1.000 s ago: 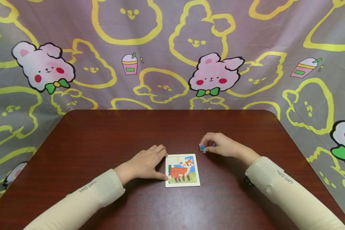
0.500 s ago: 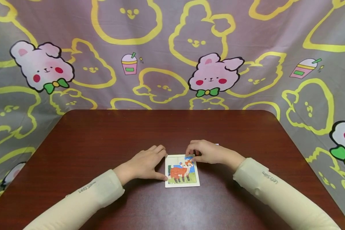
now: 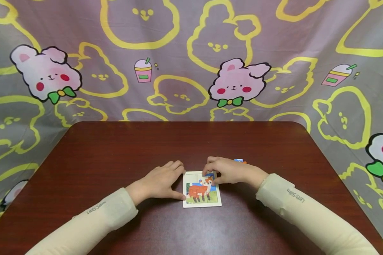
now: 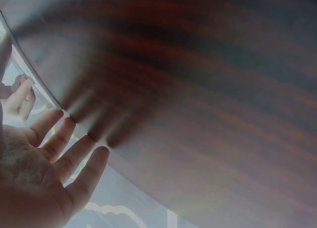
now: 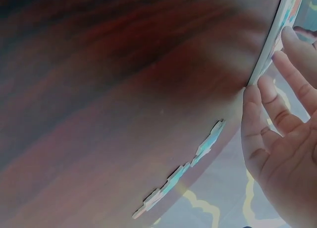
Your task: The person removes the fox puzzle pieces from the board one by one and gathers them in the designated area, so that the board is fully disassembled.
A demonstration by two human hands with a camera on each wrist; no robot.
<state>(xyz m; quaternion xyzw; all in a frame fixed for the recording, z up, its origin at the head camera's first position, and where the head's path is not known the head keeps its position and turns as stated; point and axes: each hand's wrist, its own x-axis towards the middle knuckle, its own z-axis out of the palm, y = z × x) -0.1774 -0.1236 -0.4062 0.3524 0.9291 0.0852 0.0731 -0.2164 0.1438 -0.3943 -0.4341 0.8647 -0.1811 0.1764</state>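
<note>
head view is showing patterned cloth [image 3: 175,53], grey-pink with yellow outlined animals, hanging behind a dark reddish-brown table [image 3: 146,141]. two pale sleeves [image 3: 92,219] are reaching in from the near side. the left hand [image 3: 159,180] is resting along the left side of a square puzzle [image 3: 201,194], its fingers loosely spread and nearly straight, touching the edge and, as far as i can see, gripping nothing. the right hand [image 3: 228,170] is bending its fingers down over the top right corner; from here i can't tell whether they are pinching a piece. the puzzle itself is lying flat on the table between the hands. its cream frame [image 3: 202,205] is surrounding an orange fox [image 3: 196,190] with dark lower legs, standing on yellow-green grass against blue. a bare pale patch [image 3: 194,178] is showing at the upper left, and below it a little dark green strip [image 3: 188,186]. smallest of all, loose blue pieces [image 5: 208,142] are lying beyond the right hand, near the table's far edge in the right wrist view.
</note>
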